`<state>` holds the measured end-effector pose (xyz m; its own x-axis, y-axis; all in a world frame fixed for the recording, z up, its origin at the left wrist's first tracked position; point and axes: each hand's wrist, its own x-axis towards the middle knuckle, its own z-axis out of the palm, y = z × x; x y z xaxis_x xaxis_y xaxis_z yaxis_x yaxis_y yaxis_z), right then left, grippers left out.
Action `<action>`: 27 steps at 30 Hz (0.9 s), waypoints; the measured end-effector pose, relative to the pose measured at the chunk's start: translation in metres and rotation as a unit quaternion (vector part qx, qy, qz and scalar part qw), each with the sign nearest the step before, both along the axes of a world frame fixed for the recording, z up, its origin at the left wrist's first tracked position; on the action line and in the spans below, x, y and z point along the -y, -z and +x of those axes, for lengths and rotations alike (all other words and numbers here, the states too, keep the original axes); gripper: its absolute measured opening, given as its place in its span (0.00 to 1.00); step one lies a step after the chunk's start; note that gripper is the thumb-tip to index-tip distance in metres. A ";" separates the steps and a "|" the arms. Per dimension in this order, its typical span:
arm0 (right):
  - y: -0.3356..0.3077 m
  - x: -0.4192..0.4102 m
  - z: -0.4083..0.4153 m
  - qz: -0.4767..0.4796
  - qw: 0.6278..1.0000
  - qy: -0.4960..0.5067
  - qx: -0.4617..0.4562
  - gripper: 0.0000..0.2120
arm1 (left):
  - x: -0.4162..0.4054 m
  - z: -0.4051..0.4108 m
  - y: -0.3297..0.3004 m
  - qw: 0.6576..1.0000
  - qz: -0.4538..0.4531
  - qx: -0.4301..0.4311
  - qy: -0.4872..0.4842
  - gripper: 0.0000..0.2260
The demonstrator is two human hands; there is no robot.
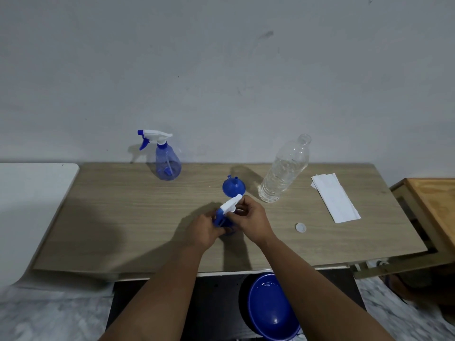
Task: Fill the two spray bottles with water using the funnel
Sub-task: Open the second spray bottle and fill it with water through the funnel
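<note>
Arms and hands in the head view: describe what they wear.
Both forearms are bare to the bottom frame edge, with no sleeves showing. The left hand and right hand are gloveless; I can make out no watch, ring or bracelet.

Funnel (233,186) just behind hands (229,223); spray bottle (164,156) behind-left; water bottle (283,171), paper (334,198), cap (300,227) right, on surface (123,217).

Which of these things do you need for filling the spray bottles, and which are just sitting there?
Needed:
near spray bottle, gripped by the left hand; right hand holds its white spray head
far spray bottle
funnel
water bottle, open
cap

Just sitting there:
paper
blue bowl under the table
</note>
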<state>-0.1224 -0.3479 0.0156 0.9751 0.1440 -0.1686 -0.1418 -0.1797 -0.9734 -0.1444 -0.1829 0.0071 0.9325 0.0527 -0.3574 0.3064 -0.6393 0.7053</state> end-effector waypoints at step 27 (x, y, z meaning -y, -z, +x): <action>0.004 0.003 -0.001 0.039 0.999 -0.016 -0.009 0.18 | 0.001 -0.001 0.007 1.000 -0.023 -0.009 -0.014 0.09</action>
